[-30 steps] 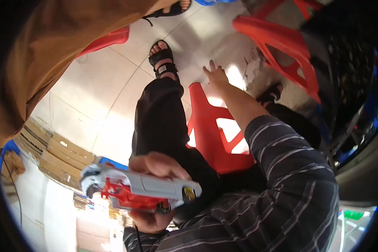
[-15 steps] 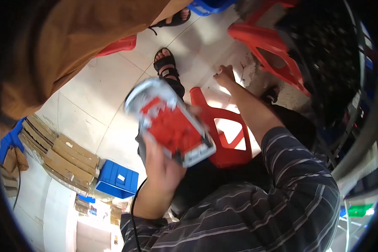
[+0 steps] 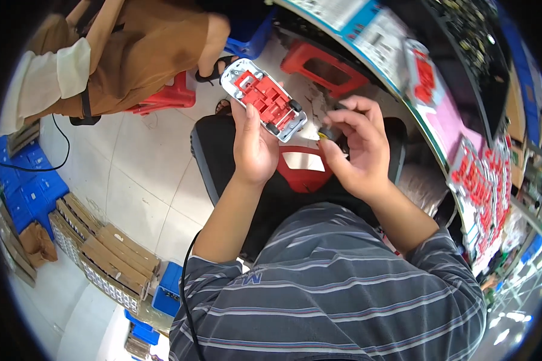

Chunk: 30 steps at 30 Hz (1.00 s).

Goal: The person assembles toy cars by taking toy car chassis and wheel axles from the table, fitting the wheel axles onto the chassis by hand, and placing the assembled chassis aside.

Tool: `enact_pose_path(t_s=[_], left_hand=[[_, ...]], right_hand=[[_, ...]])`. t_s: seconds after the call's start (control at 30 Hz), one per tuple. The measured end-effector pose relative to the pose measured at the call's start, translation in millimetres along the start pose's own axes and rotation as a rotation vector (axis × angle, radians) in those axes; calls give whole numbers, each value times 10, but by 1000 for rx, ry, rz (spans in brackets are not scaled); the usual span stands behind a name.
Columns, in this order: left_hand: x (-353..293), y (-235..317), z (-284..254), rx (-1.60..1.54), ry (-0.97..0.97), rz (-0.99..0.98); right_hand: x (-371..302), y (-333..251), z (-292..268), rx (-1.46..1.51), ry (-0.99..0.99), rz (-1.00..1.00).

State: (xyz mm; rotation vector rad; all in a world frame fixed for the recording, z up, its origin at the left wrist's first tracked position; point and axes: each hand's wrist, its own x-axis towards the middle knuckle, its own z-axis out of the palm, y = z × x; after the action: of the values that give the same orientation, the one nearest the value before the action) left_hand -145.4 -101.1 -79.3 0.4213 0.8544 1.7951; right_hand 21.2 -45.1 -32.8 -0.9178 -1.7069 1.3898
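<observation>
Toy car chassis (image 3: pixel 264 99), red inside a white-grey shell with small black wheels along one side, is held up in the left hand (image 3: pixel 253 147) above the person's lap. The left fingers wrap closed around its lower end, thumb lying along the near edge. Just to its right, the right hand (image 3: pixel 356 150) pinches a small dark part with a yellow spot (image 3: pixel 328 132) between curled fingertips; the part is too small to identify. Below both hands a red plastic stool (image 3: pixel 304 168) shows between black trousers. Another person in brown clothing (image 3: pixel 138 54) sits at the upper left on the tiled floor (image 3: pixel 132 174). Cardboard trays (image 3: pixel 102 259) and blue crates (image 3: pixel 24 186) lie along the floor's left edge.
</observation>
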Motion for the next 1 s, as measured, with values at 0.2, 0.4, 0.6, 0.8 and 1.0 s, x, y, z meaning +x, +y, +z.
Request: enact_pose_path(t_s=[0.2, 0.4, 0.6, 0.8, 1.0], left_hand=[[-495, -199, 858, 168, -78, 37], [-728, -333, 1272, 79, -99, 9], [-746, -385, 1508, 87, -163, 42], [-773, -492, 1692, 115, -251, 10], [-833, -546, 1679, 117, -225, -56]], right_hand=[[-347, -362, -234, -421, 88, -341], [-622, -453, -624, -510, 230, -494], [-742, -874, -1082, -517, 127, -286], [-836, -815, -1127, -495, 207, -141], [-859, -924, -1162, -515, 122, 23]])
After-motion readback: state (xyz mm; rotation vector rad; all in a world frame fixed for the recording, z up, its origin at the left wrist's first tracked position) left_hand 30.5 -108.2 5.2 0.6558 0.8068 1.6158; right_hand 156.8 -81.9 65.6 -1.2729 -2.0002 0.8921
